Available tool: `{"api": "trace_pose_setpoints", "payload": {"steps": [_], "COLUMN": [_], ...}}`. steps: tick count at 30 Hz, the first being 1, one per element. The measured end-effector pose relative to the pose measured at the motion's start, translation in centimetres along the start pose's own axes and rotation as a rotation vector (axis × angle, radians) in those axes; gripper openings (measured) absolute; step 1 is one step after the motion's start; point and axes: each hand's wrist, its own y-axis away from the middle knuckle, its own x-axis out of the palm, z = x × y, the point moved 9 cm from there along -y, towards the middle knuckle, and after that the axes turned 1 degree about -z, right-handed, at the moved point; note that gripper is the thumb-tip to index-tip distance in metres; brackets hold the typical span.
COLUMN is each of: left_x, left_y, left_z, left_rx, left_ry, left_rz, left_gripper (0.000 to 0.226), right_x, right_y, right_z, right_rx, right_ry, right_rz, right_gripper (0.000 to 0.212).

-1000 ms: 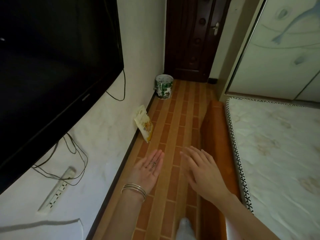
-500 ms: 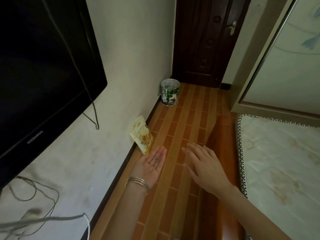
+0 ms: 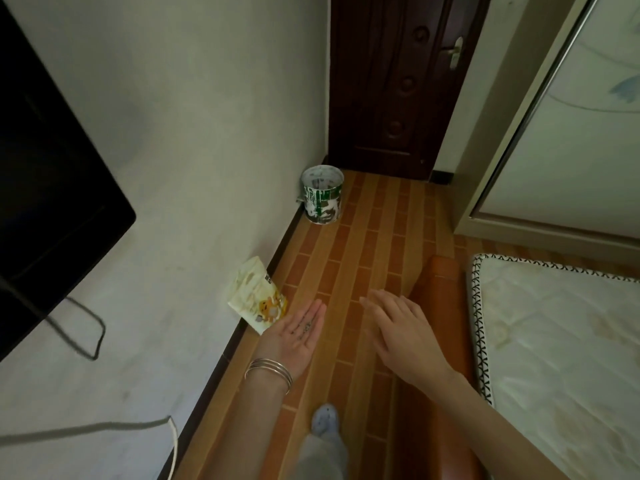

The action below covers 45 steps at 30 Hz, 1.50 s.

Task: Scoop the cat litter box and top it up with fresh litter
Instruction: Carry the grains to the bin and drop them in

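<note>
Left hand [image 3: 299, 336], fingers [image 3: 313, 315] flat, carries dark grains [image 3: 306, 328]; right hand [image 3: 403, 337] spread, empty. Any tilt could spill them short of the can [image 3: 322, 200].

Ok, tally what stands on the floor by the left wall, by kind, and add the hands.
Bag: 1
Tin: 1
Hands: 2, the left hand and the right hand
Total: 4
</note>
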Motion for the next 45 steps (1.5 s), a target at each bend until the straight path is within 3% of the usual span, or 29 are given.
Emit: {"api": "trace_pose_setpoints", "payload": {"steps": [7, 15, 24, 37, 45], "left_x": [8.9, 18.8, 22.5, 39.9, 43.2], "left_y": [-10.6, -19.9, -29.5, -45.4, -53.1], "left_z": [-5.9, -11.8, -13.0, -16.1, -17.1], "left_rx": [-0.014, -0.005, 0.003, 0.118, 0.156], "left_ry": [0.01, -0.007, 0.068, 0.148, 0.202], "left_rz": [0.023, 0.085, 0.002, 0.041, 0.017], "left_gripper": [0.032, 0.032, 0.032, 0.038, 0.035], "right_x": [0.0, -1.7, 2.1, 0.4, 2.5], "right_y": [-12.7, -25.9, -34.1, -53.2, -59.5], "right_z": [-5.9, -12.5, -19.1, -35.5, -41.8], "right_rx": [-0.015, 0.026, -0.028, -0.139, -0.146], "right_ry": [0.045, 0.017, -0.02, 0.018, -0.031], "right_rz": [0.022, -0.11, -0.093, -0.038, -0.036], "right_gripper": [0.046, 0.045, 0.041, 0.045, 0.051]}}
